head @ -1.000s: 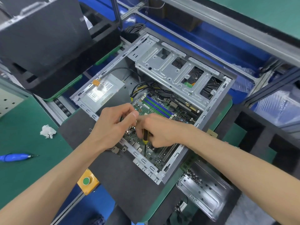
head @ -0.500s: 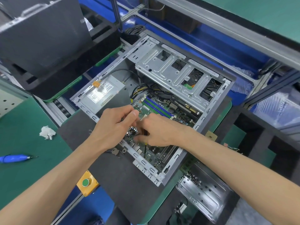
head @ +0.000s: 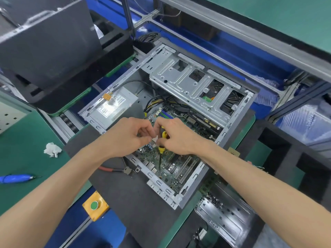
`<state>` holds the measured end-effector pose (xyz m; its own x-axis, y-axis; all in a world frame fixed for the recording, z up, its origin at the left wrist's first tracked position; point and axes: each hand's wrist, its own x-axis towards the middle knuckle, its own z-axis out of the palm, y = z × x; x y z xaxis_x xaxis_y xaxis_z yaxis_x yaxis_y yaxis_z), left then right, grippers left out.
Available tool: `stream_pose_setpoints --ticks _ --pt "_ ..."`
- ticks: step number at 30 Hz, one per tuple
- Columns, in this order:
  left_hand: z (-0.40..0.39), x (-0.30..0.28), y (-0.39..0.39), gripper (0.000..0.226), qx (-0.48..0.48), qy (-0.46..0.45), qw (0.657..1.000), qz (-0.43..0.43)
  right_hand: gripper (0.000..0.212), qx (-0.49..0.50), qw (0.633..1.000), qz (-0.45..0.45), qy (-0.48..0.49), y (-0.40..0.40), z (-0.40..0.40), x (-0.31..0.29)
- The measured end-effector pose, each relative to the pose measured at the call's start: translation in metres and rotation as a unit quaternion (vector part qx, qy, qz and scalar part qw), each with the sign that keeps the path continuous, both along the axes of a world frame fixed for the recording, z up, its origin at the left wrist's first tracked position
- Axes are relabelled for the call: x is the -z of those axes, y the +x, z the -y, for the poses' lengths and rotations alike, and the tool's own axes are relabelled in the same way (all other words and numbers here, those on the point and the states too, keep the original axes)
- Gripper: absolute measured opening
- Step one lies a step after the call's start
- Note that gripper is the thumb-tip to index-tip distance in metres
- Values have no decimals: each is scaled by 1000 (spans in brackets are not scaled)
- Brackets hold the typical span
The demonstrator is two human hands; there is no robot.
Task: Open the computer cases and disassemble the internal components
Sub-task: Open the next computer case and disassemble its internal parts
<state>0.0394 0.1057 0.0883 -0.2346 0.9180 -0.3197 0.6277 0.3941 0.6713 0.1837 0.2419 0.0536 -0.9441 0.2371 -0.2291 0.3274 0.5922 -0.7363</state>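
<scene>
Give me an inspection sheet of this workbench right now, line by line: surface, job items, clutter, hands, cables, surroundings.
Surface: dark mat on green bench.
Job's things: open computer case lying flat; motherboard and power supply inside.
Clutter: crumpled tissue, blue pen tool, red-handled pliers, metal tray with screws.
Grippers: left hand pinches a small white piece; right hand holds yellow screwdriver.
Cables: black and yellow wires by the power supply.
Surroundings: black foam trays, yellow box with green button.

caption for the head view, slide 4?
Right hand grips a yellow-handled screwdriver over the motherboard in the open case; left hand alongside.
</scene>
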Motion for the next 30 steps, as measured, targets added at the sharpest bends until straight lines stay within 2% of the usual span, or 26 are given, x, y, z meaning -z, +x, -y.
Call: stream_pose_setpoints --ticks 4,7,10,14,18,21,24,30 --pt "-21 1 -5 12 105 -116 987 -43 17 71 997 -35 -9 0 -1 -3" --pt "-36 9 1 16 147 -173 971 -72 17 46 999 2 -11 -1 0 -5" --pt "-44 20 2 28 129 -182 966 -133 24 -8 999 48 1 -1 4 -4" --pt "-45 28 2 14 67 -140 973 -173 28 -40 997 60 17 0 6 -1" --pt "-43 26 0 31 21 -111 980 -162 23 -72 994 77 41 -1 9 0" --pt "-43 26 -2 28 27 -122 979 -159 20 -66 995 65 36 -1 8 -2" --pt "-45 27 -1 17 69 -164 973 -149 18 -1 1000 18 24 -1 5 -6" --pt "-48 25 -1 36 157 -274 948 -45 16 116 993 -27 23 -1 -1 -9"
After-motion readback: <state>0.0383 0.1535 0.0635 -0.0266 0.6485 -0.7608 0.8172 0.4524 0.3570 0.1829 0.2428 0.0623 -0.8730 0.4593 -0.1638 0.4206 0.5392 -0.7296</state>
